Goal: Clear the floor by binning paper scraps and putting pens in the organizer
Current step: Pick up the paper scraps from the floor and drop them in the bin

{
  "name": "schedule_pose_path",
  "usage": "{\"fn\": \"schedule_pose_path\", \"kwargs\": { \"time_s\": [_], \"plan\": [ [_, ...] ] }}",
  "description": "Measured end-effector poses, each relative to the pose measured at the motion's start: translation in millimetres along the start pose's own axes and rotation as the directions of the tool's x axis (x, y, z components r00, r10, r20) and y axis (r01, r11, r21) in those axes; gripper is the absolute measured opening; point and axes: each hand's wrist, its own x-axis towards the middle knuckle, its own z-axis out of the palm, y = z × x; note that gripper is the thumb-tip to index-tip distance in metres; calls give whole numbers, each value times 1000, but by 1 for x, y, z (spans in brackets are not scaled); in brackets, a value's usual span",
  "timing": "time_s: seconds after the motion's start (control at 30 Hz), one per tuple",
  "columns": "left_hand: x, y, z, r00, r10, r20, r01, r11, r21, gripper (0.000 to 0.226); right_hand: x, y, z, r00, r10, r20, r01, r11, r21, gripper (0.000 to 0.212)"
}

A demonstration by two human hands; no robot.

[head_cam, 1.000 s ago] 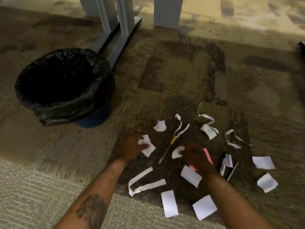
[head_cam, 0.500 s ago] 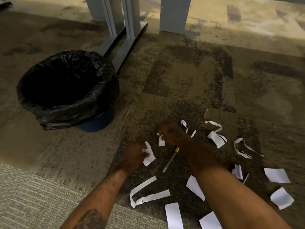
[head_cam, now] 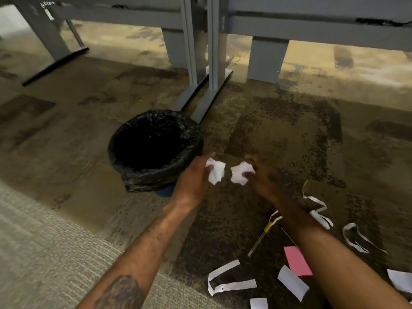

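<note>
My left hand (head_cam: 193,178) grips a crumpled white paper scrap (head_cam: 215,171) just right of the bin's rim. My right hand (head_cam: 265,176) holds a second crumpled white scrap (head_cam: 240,173) beside it, the two scraps a small gap apart. The round bin (head_cam: 133,172), lined with a black bag, stands on the carpet to the left of both hands. A thin pen with a yellow band (head_cam: 260,238) lies on the floor under my right forearm. White paper strips (head_cam: 231,285) and squares (head_cam: 292,283) and a pink slip (head_cam: 297,260) lie scattered at the lower right.
Grey desk legs and floor rails (head_cam: 205,99) stand just behind the bin. Another leg (head_cam: 266,60) rises at the back right. Lighter carpet (head_cam: 44,253) covers the near left. No organizer is in view.
Both hands rose from the scattered scraps and moved left toward the bin, each now holding crumpled paper. The view lifted, so the bin appears nearer the middle.
</note>
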Motion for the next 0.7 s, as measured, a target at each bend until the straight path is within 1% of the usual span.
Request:
{"fn": "schedule_pose_path", "kwargs": {
  "time_s": [0.03,0.1,0.17,0.23,0.27,0.33,0.4,0.47,0.5,0.57,0.63,0.7],
  "plan": [
    [7,3,-17,998,20,-57,-19,1000,19,39,7,-26,-5,999,-22,-23,22,1000,17,55],
    [21,3,-53,983,29,-180,-20,998,52,45,23,-74,-8,994,-75,-74,80,994,68,53],
    [32,-6,-86,957,-23,-290,46,996,75,51,37,-118,-4,990,-105,-89,116,985,130,45],
    [40,-19,-115,930,-76,-359,126,985,117,54,46,-157,4,988,-116,-102,133,975,179,42],
    [42,-26,-127,924,-88,-373,153,977,149,55,51,-173,10,988,-117,-102,135,973,190,42],
    [42,-41,-142,930,-119,-347,198,959,202,55,55,-197,23,991,-105,-80,118,978,171,44],
    [41,-54,-151,942,-136,-306,215,947,239,51,59,-212,36,992,-111,-52,117,985,125,47],
    [41,-62,-154,942,-145,-301,227,939,258,45,61,-219,47,993,-115,-16,116,985,126,52],
    [42,-65,-154,943,-149,-298,230,938,261,45,61,-219,52,993,-116,5,115,985,130,56],
    [40,-68,-154,945,-165,-284,239,938,252,52,57,-214,57,993,-113,16,110,985,135,60],
    [38,-67,-155,938,-193,-287,267,933,243,61,56,-203,53,997,-71,16,68,987,148,57],
    [36,-61,-155,911,-209,-355,304,923,235,59,53,-181,40,1000,-20,-8,21,991,129,51]
  ]
}}
